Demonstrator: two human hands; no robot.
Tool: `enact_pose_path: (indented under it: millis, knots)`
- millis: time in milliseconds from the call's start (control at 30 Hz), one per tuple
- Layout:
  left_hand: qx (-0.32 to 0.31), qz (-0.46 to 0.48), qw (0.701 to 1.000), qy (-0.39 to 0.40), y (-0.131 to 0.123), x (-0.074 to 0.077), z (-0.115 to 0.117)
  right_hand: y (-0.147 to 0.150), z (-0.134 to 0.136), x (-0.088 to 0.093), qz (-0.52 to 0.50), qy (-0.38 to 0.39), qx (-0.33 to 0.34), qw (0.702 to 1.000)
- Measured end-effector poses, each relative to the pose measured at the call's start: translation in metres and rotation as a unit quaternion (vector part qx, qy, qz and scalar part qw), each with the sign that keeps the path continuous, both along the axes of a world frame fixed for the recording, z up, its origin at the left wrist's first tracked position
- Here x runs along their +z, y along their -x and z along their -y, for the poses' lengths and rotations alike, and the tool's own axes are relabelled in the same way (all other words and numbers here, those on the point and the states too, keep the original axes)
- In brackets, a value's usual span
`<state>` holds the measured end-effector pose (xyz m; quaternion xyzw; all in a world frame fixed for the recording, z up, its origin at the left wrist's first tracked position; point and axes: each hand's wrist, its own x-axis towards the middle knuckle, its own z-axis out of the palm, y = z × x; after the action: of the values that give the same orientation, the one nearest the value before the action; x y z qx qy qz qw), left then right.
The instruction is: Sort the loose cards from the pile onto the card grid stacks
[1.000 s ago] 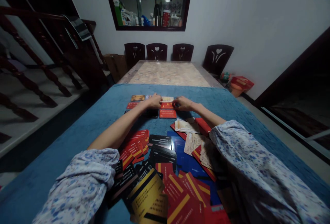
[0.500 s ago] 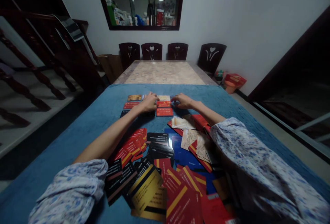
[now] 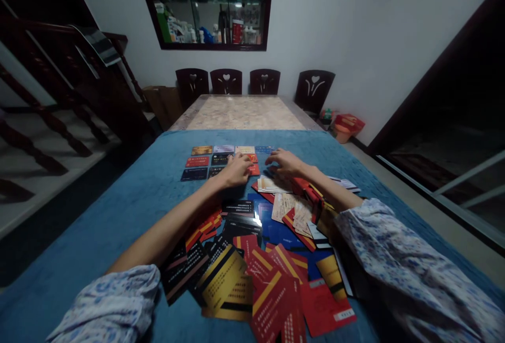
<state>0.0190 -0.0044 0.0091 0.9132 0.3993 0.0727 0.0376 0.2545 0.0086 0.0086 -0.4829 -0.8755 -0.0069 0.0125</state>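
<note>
Since left hand (image 3: 238,168) drew nearer | silvery card (image 3: 223,149) uncovered | right fingers (image 3: 276,158) spread | left fingers (image 3: 245,160): cannot tell

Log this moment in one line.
left hand: over laid-out cards | right hand: near blue card | foreground: piled loose cards | beneath: blue cloth

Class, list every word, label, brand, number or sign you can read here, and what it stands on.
None reads clearly.
Red cards: printed lines, too blurred.
Gold cards: printed lines, too blurred.
Black cards: print too small.
Cards in rows: print too small.
Red jar in the cabinet: any label too small.
</note>
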Motion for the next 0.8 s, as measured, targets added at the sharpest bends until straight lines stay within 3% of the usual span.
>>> enact_pose_path:
  millis: [367, 667, 800]
  knots:
    - [-0.087, -0.023, 0.995, 0.03, -0.033, -0.013, 0.046, -0.014, 0.052, 0.0, 0.018, 0.002, -0.015, 1.0]
    - [-0.095, -0.003, 0.995, 0.014, -0.032, -0.021, 0.048, -0.019, 0.059, -0.023, -0.019, -0.004, 0.01, 1.0]
    - [-0.108, -0.003, 0.994, -0.006, -0.031, -0.02, 0.048, -0.022, 0.062, -0.023, -0.037, 0.001, 0.054, 0.998]
